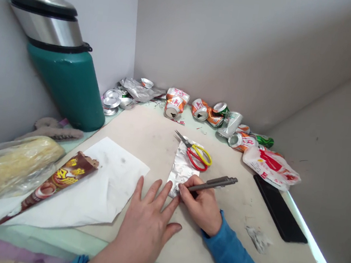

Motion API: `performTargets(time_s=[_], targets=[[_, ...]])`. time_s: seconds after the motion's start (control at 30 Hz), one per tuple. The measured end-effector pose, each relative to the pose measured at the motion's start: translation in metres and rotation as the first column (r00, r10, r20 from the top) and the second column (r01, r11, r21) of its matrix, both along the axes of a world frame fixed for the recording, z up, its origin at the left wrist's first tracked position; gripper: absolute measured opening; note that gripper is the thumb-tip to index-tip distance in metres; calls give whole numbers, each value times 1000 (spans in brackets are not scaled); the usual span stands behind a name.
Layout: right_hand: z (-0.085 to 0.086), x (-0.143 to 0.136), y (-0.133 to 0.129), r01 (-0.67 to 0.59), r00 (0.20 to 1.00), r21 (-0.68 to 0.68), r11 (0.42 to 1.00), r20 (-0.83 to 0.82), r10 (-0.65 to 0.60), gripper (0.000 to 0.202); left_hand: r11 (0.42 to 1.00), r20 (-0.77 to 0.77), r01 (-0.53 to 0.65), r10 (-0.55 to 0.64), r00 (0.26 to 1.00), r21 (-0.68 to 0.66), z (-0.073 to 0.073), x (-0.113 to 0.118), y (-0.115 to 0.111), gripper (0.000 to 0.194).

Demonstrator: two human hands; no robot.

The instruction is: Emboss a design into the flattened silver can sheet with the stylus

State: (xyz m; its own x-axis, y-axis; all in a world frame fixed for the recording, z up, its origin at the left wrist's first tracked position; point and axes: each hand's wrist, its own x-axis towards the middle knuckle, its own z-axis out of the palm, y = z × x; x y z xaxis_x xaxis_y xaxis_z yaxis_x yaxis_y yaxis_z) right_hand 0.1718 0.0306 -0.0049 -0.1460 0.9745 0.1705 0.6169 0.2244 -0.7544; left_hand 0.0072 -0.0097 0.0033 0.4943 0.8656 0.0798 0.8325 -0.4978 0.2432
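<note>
Gripping a pen (214, 183), the right hand (204, 209) has the silvery sheet's (178, 168) near end showing dark marks, rest looks mostly bare tbh, left hand (143, 226) spread open, empty.

On the brown cone wrapper (59, 178), can see big yellow Chinese characters, too distorted to read. On the orange-white cans (176, 100) and the red-white plastic packet (271, 166), can see red lettering, also not readable.
</note>
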Motion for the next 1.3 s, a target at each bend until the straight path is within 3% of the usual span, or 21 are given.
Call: performTargets(time_s=[0.2,0.37,0.67,1.3], targets=[[-1,0,0,-14,999,8,1000,-37,14,19,1000,-6,4,-4,1000,8,2,1,0,47],[-1,0,-2,91,984,100,991,-162,-74,20,1000,-19,-5,5,1000,5,3,1,1,46],[-2,0,0,30,997,8,1000,-67,-30,19,1000,-19,-6,6,1000,-8,3,2,0,47],[1,-1,-1,-2,1000,45,999,17,2,19,1000,7,9,-9,1000,17,2,-1,0,44]])
